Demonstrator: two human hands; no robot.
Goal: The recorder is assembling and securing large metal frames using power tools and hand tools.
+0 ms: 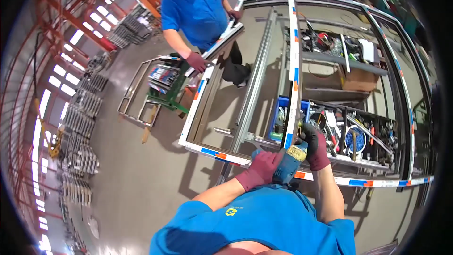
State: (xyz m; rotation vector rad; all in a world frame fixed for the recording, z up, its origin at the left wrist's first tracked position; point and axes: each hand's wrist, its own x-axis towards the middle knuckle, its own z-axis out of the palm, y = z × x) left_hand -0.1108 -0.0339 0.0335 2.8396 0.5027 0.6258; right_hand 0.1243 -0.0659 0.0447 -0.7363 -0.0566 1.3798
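My left hand [262,169], in a maroon glove, is closed around a teal power drill [286,166] with a yellowish front housing. The drill lies close to my body, at the near rail where the middle bar meets it. Just right of the drill's front end is my right hand [317,150], gloved in maroon and black. Its fingers are curled beside the middle bar [293,66]; what they grip is hidden. Both hands are over a large window-like metal frame [222,155] wrapped in white tape with blue and orange marks.
Across the frame, a co-worker [196,12] in a blue shirt holds a short profile [222,42] at its far left corner. Beneath the frame are a blue bin [306,108], a white bucket [362,147] and tool trays. A green stand [165,95] is left; stacked metal frames [81,160] line the wall.
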